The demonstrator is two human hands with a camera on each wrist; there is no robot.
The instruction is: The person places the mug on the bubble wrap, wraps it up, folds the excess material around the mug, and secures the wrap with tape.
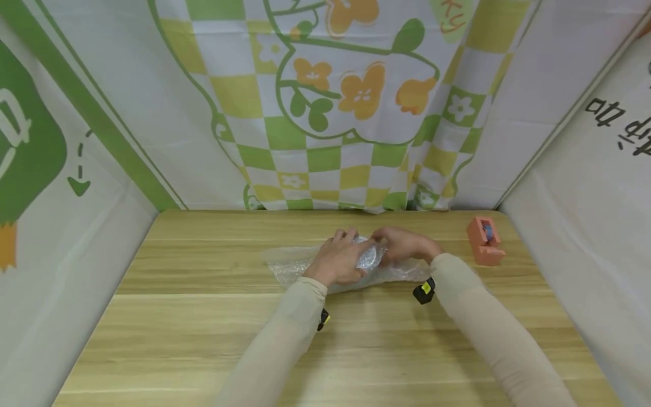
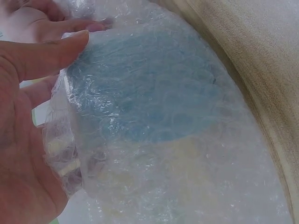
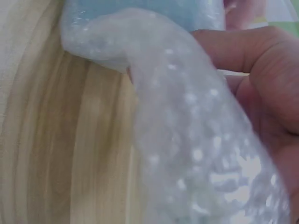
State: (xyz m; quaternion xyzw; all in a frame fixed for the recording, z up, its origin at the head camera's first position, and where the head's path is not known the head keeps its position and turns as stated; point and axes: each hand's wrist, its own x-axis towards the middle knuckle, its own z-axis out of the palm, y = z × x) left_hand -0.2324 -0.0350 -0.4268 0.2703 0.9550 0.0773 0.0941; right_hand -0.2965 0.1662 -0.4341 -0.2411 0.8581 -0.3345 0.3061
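On the table lies a sheet of bubble wrap (image 1: 292,267), wound in its middle around a blue thing (image 2: 149,88) whose kind I cannot tell through the layers. My left hand (image 1: 338,259) grips the wrapped bundle, its thumb pressing on the top edge and its fingers on the far side. From the other side, my right hand (image 1: 404,246) pinches the wrap close to the bundle. A loose tail of bubble wrap (image 3: 201,154) runs past that hand in the right wrist view, while another flat end spreads out to the left in the head view.
A pink tape dispenser (image 1: 483,243) with a blue roll stands at the table's back right. Behind the wooden table (image 1: 203,339) hangs a green and yellow checked curtain (image 1: 325,164). White fabric walls close in both sides. A small black device (image 1: 424,291) sits by the right wrist.
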